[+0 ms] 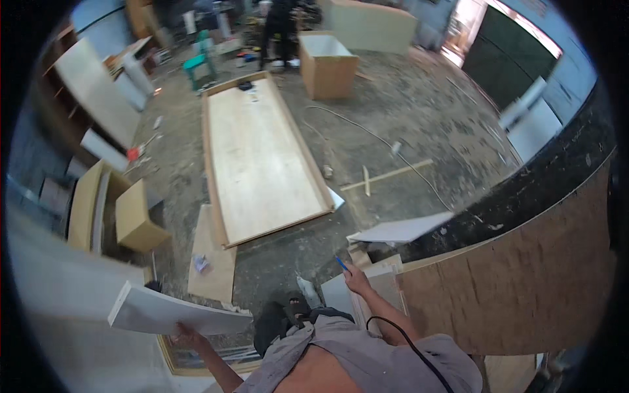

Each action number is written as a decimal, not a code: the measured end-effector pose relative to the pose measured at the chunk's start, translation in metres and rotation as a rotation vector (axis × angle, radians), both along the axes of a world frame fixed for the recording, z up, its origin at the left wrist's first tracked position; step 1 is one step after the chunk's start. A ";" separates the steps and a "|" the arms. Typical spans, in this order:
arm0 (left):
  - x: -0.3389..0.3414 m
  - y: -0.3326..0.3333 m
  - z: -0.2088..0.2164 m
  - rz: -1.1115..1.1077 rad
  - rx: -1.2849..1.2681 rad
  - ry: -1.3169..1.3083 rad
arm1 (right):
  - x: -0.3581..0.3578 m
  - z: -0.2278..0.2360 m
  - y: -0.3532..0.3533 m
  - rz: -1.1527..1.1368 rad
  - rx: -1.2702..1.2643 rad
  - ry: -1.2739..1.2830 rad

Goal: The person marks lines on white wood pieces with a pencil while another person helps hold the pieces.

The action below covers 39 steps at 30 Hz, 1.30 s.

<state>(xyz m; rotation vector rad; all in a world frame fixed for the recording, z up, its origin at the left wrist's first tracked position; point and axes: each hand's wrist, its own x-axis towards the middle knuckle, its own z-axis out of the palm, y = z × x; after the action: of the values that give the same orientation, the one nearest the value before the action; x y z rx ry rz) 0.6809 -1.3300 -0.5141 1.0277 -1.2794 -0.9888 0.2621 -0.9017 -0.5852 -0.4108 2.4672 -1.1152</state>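
At the lower left, my left hand (188,335) is closed on the near edge of a long white board (177,311), which is held up off the floor. Part of that hand is hidden by the board. My right hand (357,280), right of centre, is closed around a thin blue pen-like thing (341,263) that points up and to the left. Below the right hand stand pale panels (380,288), leaning together on edge.
A large shallow wooden frame with a pale panel (262,157) lies on the floor ahead. Brown plywood (511,275) stands at the right. A cable (367,131) crosses the floor. An open wooden box (327,75) and a person (280,33) are farther off.
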 end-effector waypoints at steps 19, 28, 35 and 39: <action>-0.806 0.021 0.086 -0.958 0.196 -0.099 | -0.199 -0.047 -0.024 -0.656 0.020 -0.267; -1.059 0.200 0.100 -1.472 0.031 -0.057 | -0.366 0.016 0.046 -1.379 -0.168 -0.135; -1.195 0.407 0.085 -1.479 0.365 0.055 | -0.521 -0.026 0.190 -1.007 -0.114 -0.065; -1.271 0.506 0.107 -1.564 0.562 0.014 | -0.646 0.068 0.311 -1.129 -0.092 0.013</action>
<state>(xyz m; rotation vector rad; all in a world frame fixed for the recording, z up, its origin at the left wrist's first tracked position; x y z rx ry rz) -0.5899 -0.8235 -0.4069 0.1802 -1.7859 -2.6072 -0.3839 -0.5908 -0.5170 1.0976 2.6318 -1.5689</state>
